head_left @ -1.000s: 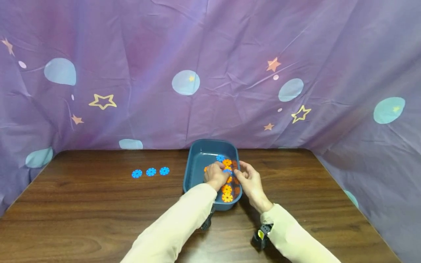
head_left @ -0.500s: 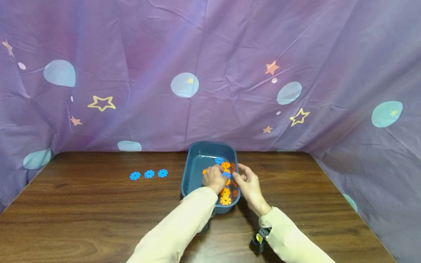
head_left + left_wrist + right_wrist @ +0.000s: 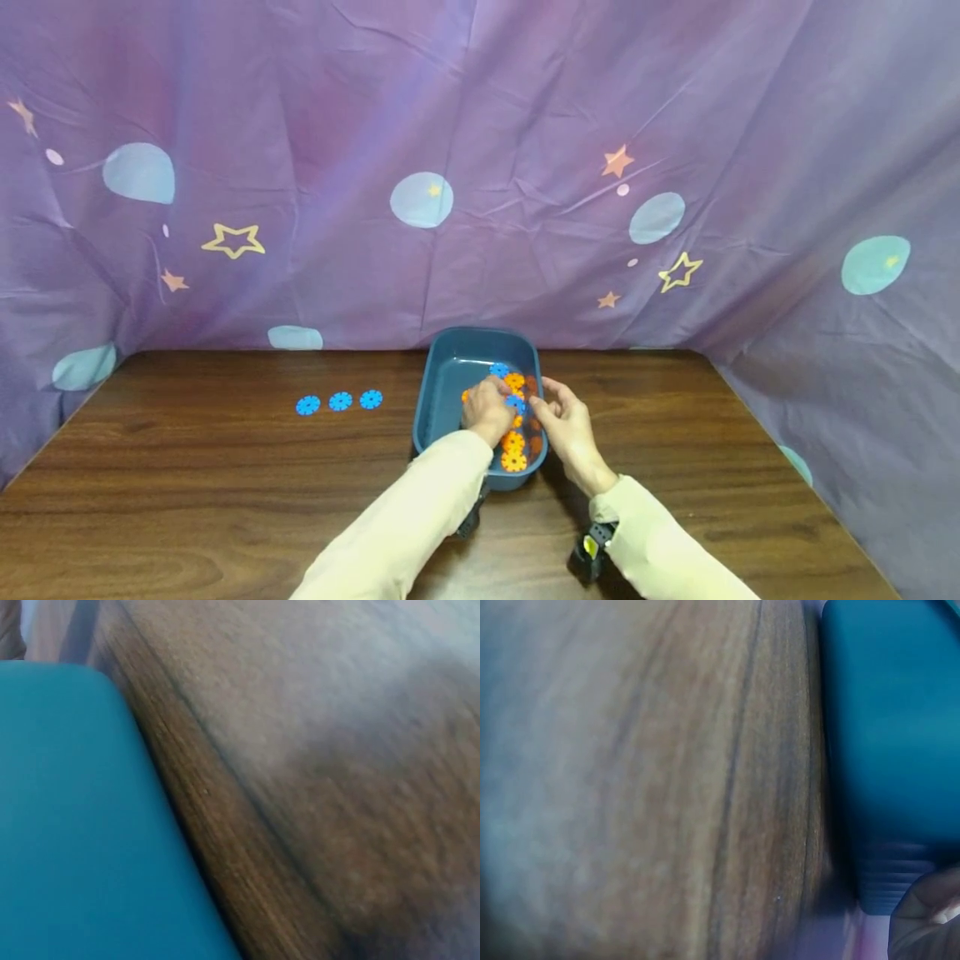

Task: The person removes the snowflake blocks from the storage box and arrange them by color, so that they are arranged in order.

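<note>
A teal bin [image 3: 448, 343] stands mid-table and holds several orange discs [image 3: 513, 461] and a few blue ones [image 3: 498, 369]. Both hands are inside it. My left hand [image 3: 487, 408] curls its fingers at the left side of a blue disc [image 3: 514, 403]. From the right, my right hand [image 3: 561, 417] pinches the same disc with thumb and forefinger. The discs under the hands are hidden. The wrist views are blurred. They show only the bin's outer wall [image 3: 75, 825] [image 3: 892, 750] and the wood table [image 3: 337, 787], with a bit of my right hand [image 3: 930, 915] at the corner.
Three blue discs [image 3: 340, 402] lie in a row on the table [image 3: 187, 483], left of the bin. A purple cloth with stars and bubbles [image 3: 480, 167] closes off the back and both sides.
Both hands have stayed in the bin around the blue disc. The right hand's fingertips have closed in slightly toward the left hand. The head view has tilted up a little.
</note>
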Demonstrator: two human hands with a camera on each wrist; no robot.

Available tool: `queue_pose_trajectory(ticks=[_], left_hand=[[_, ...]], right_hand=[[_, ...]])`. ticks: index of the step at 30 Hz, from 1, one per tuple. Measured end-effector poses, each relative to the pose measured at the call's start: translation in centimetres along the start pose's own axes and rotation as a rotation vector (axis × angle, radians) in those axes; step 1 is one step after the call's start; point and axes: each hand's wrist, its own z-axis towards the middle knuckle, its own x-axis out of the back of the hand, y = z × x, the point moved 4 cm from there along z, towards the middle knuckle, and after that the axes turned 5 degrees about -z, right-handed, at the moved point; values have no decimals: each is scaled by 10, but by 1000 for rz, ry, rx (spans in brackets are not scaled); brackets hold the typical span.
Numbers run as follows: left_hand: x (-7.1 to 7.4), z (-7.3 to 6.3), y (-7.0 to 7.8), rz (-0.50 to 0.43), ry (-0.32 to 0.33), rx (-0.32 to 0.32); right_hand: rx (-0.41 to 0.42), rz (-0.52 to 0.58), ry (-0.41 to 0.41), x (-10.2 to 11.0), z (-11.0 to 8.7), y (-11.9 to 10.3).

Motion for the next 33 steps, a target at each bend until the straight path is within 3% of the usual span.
queue_pose_trajectory(ticks=[6, 12, 16, 22, 25, 33], left_hand=[[3, -2, 2, -61, 38, -36], [8, -4, 2, -165, 33, 0], [11, -3, 3, -330, -4, 42], [17, -4, 6, -646, -120, 101], [23, -6, 8, -761, -171, 112], [45, -12, 13, -855, -241, 84]], right_hand=[[-11, 4, -12, -1, 1, 4], [-14, 14, -17, -1, 0, 4], [-8, 11, -9, 0, 0, 2], [5, 3, -2, 0, 0, 0], [5, 5, -1, -1, 0, 0], [-2, 11, -10, 2, 0, 0]])
